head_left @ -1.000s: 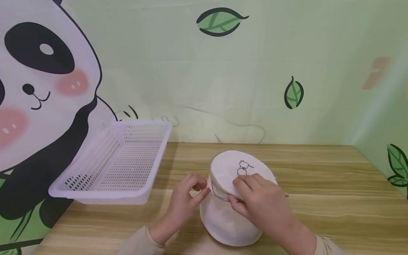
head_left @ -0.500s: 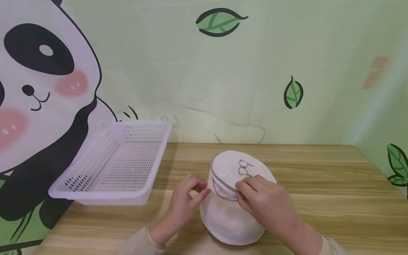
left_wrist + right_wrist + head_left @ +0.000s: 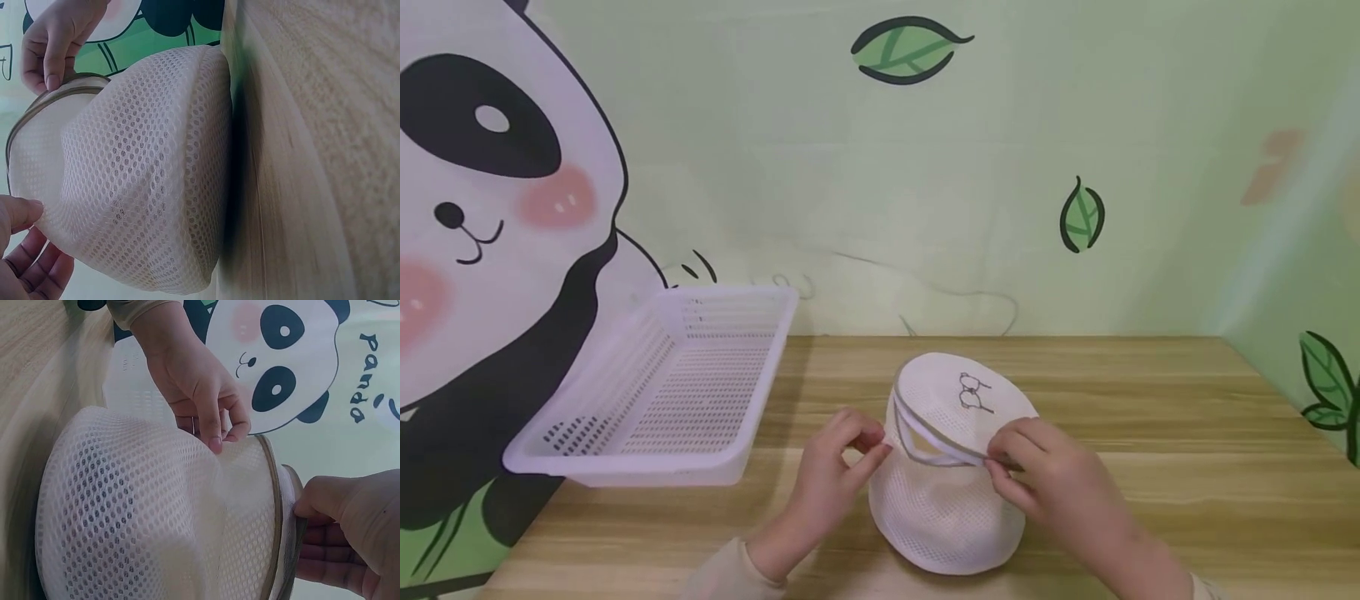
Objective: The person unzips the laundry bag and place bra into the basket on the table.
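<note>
A white mesh laundry bag (image 3: 947, 517) stands upright on the table, its round lid (image 3: 936, 387) printed with a small dark drawing. Along the front left, the grey-edged zipper (image 3: 917, 429) gapes, showing a pale inside. My left hand (image 3: 838, 467) pinches the mesh at the bag's left side between thumb and fingers, as the right wrist view also shows. At the gap's right end, my right hand (image 3: 1060, 479) pinches the zipper edge; whether a slider is under the fingertips is hidden. In the left wrist view, the mesh side (image 3: 144, 169) looks slightly creased.
A white plastic basket (image 3: 737, 458) with slotted walls stands left of the bag, with nothing visible in it. Behind the wood-grain table (image 3: 1150, 417) rises a pale green backdrop (image 3: 760, 167) with a panda and leaves.
My right hand has slid rightward along the lid's front edge, and the zipper gap has widened from nearly closed. The left hand stays at the bag's left side.
</note>
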A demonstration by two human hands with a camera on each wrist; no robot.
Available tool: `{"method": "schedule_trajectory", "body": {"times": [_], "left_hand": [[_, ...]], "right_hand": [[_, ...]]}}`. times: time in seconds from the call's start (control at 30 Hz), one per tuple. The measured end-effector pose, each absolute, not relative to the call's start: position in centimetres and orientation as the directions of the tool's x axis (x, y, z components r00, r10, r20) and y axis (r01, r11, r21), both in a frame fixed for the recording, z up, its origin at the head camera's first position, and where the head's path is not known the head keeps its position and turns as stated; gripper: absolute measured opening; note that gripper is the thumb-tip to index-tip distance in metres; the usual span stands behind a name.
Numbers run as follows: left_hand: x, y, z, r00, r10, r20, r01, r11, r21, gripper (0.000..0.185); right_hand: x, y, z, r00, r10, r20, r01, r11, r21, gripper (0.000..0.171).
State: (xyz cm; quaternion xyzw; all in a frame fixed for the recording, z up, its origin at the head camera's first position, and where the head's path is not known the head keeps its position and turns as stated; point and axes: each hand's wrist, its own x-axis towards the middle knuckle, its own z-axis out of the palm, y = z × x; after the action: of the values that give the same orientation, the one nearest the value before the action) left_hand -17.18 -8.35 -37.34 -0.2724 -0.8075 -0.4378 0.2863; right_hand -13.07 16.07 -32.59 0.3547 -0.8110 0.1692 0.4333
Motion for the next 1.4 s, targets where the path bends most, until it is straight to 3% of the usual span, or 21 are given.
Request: {"method": "schedule_trajectory", "body": {"times": [0.1,0.27,0.4,0.53,0.97,1.4], "left_hand": [[-17.1,-8.4,-37.3,-0.686,0.188,0.703,0.693,0.465,0.551,0.020],[-17.2,-8.5,-37.5,-0.676,0.192,0.711,0.702,0.460,0.544,0.020],[-17.2,-8.5,-37.5,-0.673,0.193,0.714,0.706,0.457,0.541,0.020],[-17.2,-8.5,-37.6,-0.674,0.190,0.714,0.704,0.457,0.543,0.020],[-17.4,-8.4,-37.6,-0.672,0.188,0.717,0.706,0.455,0.542,0.020],[-17.3,-8.5,-37.6,-0.649,0.209,0.732,0.732,0.437,0.523,0.018]], "right_hand": [[-13.1,16.3,-32.6,-0.397,-0.414,0.819,-0.728,0.685,-0.007,0.030],[-12.8,16.5,-32.6,-0.471,-0.376,0.798,-0.730,0.674,-0.114,0.006],[-12.7,16.8,-32.3,-0.537,-0.330,0.776,-0.708,0.676,-0.203,0.024],[-12.6,17.1,-32.0,-0.576,-0.296,0.762,-0.683,0.686,-0.251,0.027],[-12.7,18.4,-31.3,-0.600,-0.161,0.784,-0.636,0.690,-0.346,0.029],[-12.8,20.1,-30.9,-0.635,0.029,0.772,-0.638,0.544,-0.545,0.016]]}}
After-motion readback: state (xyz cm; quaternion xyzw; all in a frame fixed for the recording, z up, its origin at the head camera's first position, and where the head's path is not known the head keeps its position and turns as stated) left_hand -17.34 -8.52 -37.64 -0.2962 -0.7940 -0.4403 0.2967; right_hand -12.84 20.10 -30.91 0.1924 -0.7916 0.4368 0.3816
